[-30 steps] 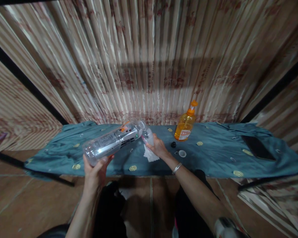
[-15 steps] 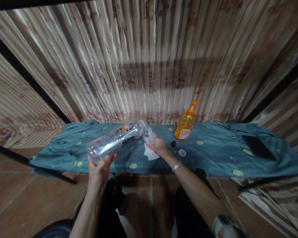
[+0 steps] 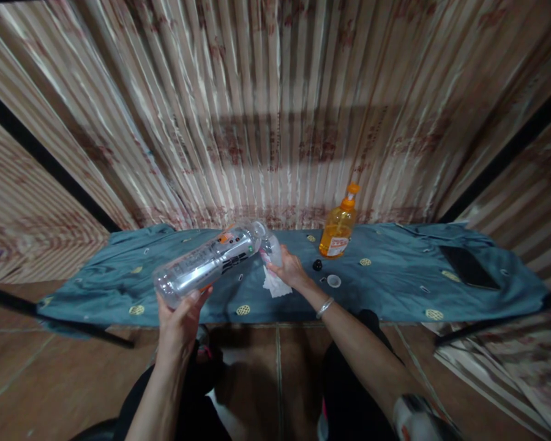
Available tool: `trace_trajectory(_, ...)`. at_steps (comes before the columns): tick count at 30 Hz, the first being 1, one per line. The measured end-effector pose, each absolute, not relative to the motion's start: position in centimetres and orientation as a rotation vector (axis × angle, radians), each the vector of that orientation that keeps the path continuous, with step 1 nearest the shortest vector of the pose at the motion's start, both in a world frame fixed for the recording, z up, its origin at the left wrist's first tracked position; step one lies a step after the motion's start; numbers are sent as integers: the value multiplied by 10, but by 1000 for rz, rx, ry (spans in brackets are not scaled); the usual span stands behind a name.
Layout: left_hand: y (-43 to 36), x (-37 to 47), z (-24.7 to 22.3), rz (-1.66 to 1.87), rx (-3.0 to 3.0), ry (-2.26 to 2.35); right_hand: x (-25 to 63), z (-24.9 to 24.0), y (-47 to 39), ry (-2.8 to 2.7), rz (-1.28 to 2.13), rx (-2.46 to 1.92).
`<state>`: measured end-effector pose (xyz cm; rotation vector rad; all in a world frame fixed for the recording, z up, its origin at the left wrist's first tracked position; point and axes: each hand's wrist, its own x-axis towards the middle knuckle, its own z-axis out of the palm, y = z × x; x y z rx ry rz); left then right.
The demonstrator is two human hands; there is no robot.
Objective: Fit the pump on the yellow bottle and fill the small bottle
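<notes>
My left hand (image 3: 181,315) is wrapped round the base end of a large clear plastic bottle (image 3: 206,263) with a silver label. The bottle is tilted, its neck to the upper right and lower than a level pour would show clearly. My right hand (image 3: 288,267) grips a smaller clear bottle (image 3: 270,250), whose mouth meets the large bottle's neck. Whether liquid passes between them cannot be made out. Beneath the small bottle lies a crumpled white tissue (image 3: 276,285). To the right of my right hand are a small black cap (image 3: 318,264) and a round white lid (image 3: 333,281).
An orange pump bottle (image 3: 337,236), partly full, stands toward the back right of the cloth-covered table (image 3: 390,288). A dark phone-like slab (image 3: 469,267) lies at the right. Striped curtains (image 3: 275,122) hang behind, and black frame bars (image 3: 50,156) slant at both sides.
The whole view has shifted slightly. Both hands keep their grips, and the two bottles stay mouth to mouth in nearly the same pose.
</notes>
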<state>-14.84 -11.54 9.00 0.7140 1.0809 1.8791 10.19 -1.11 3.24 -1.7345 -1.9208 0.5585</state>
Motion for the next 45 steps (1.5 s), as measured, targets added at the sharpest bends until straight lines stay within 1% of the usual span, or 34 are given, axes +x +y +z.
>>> trace_trajectory(17, -102, -158, 82, 1885, 799, 997, 106, 28, -11, -1830, 563, -1682)
trace_trajectory(29, -88, -182, 77, 1737, 954, 1013, 107, 29, -13, -1800, 595, -1707)
trace_trajectory(45, -94, -161, 79, 1828, 851, 1046, 107, 36, -20, -1767, 591, -1740)
